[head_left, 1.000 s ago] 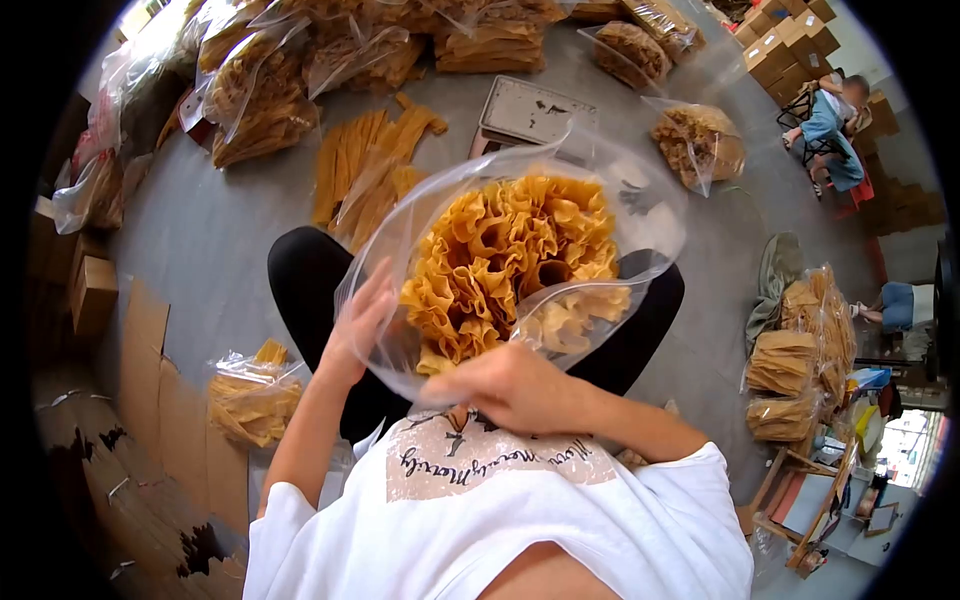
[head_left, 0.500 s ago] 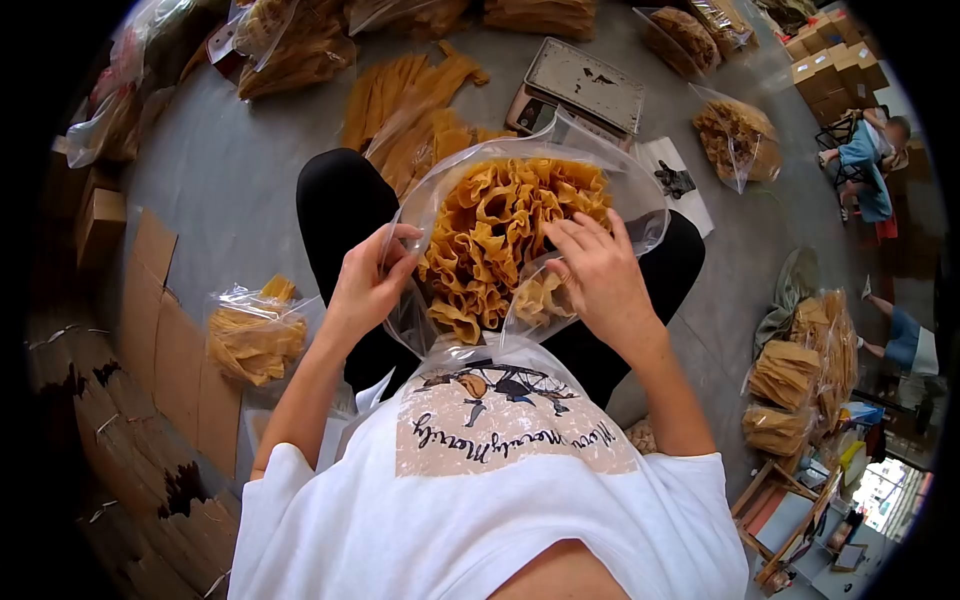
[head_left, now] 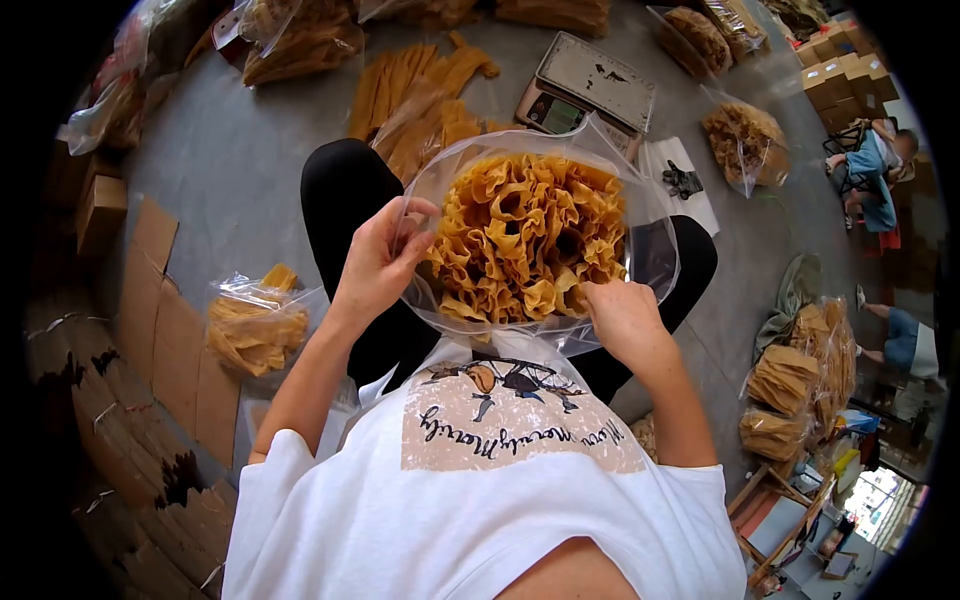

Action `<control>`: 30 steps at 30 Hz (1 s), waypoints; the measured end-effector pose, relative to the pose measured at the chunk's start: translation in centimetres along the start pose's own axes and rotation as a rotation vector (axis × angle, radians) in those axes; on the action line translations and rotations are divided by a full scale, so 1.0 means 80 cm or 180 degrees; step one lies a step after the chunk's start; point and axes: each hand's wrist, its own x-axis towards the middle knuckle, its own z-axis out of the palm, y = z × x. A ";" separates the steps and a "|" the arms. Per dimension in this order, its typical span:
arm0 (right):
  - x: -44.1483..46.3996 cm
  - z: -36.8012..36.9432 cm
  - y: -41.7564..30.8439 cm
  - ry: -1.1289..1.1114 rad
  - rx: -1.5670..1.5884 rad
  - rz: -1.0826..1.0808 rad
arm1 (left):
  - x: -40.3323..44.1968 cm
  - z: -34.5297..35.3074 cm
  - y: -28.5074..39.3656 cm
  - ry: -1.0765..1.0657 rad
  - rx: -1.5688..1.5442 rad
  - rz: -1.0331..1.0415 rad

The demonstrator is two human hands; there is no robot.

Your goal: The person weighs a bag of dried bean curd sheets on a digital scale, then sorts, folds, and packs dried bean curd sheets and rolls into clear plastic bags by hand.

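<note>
Between my legs stands a clear plastic bag (head_left: 655, 235) with a wide open mouth. It is packed with wavy, ruffled yellow-brown dried sheets (head_left: 530, 235), which look like dried tofu skin, frilled edges up. My left hand (head_left: 385, 262) grips the bag's left rim between thumb and fingers. At the lower right of the bag's mouth, my right hand (head_left: 630, 320) has its fingers curled together on the edge of the ruffled sheets. Its fingertips are partly hidden there.
A digital scale (head_left: 595, 85) sits beyond the bag, beside loose flat sheets (head_left: 410, 95). Filled bags lie left (head_left: 255, 335) and right (head_left: 745, 145). Cardboard (head_left: 165, 340) covers the floor at left. Another person (head_left: 875, 170) sits at far right.
My right hand has moved down from over the sheets to the bag's lower right edge, its fingers closing. The folded-in near side of the bag has opened out, and the sheets show more fully.
</note>
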 end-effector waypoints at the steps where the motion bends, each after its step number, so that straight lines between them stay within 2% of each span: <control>1: 0.002 -0.004 -0.005 -0.0035 0.0071 0.0022 | -0.001 -0.001 0.000 0.0007 0.0033 0.0022; 2: 0.003 -0.003 -0.005 -0.0065 0.0085 0.0023 | -0.003 -0.003 0.000 -0.0003 0.0028 -0.0009; 4: 0.002 -0.001 -0.006 0.0374 0.0426 -0.0366 | -0.006 -0.004 0.004 -0.0072 0.0291 0.0051; 5: 0.003 -0.005 -0.010 0.0164 0.0448 -0.0306 | -0.006 -0.005 0.006 -0.0089 0.0285 0.0022; 8: 0.008 -0.013 -0.028 0.0158 0.0729 -0.0358 | -0.013 -0.005 0.010 -0.0089 0.0506 -0.0036; 9: 0.012 -0.004 -0.033 0.0589 0.1068 -0.0634 | -0.014 -0.005 0.012 -0.0182 0.0484 -0.0021; 10: 0.022 0.009 -0.040 0.0577 0.1084 -0.0634 | -0.015 -0.005 0.015 -0.0272 0.0463 0.0002; 12: 0.044 0.030 -0.059 0.1179 0.2116 -0.1205 | -0.015 -0.006 0.021 -0.0305 0.0495 -0.0017; 13: 0.048 0.031 -0.068 0.1174 0.2124 -0.1209 | -0.015 -0.006 0.023 -0.0330 0.0523 -0.0018; 15: 0.054 0.026 -0.085 0.0167 0.2385 -0.1043 | -0.014 -0.005 0.020 -0.0328 0.0537 -0.0002; 19: 0.069 0.035 -0.093 -0.0098 0.1989 -0.1242 | -0.013 -0.002 0.022 -0.0301 0.0716 -0.0015; 20: 0.071 0.039 -0.093 -0.0083 0.1979 -0.1232 | -0.013 -0.001 0.024 -0.0306 0.0711 0.0004; 22: 0.071 0.049 -0.095 0.0520 0.1603 -0.1561 | -0.012 0.000 0.031 -0.0236 0.0982 -0.0022; 23: 0.071 0.051 -0.098 0.0278 0.1504 -0.1376 | -0.008 0.005 0.032 -0.0244 0.0978 -0.0006; 25: 0.068 0.053 -0.099 0.0323 0.1493 -0.1222 | -0.001 0.018 0.035 0.0779 0.2433 0.1509; 26: 0.067 0.054 -0.100 0.0356 0.1489 -0.1080 | 0.001 0.017 0.038 0.0791 0.2424 0.1524; 28: 0.062 0.056 -0.097 0.0402 0.1605 -0.0996 | 0.005 0.015 0.046 0.0657 0.2470 0.2141; 29: 0.059 0.056 -0.095 0.0446 0.1739 -0.0909 | 0.005 0.016 0.045 0.0664 0.2469 0.2151; 30: 0.057 0.053 -0.094 0.0454 0.1731 -0.0909 | 0.002 0.018 0.043 0.0079 0.1858 0.1906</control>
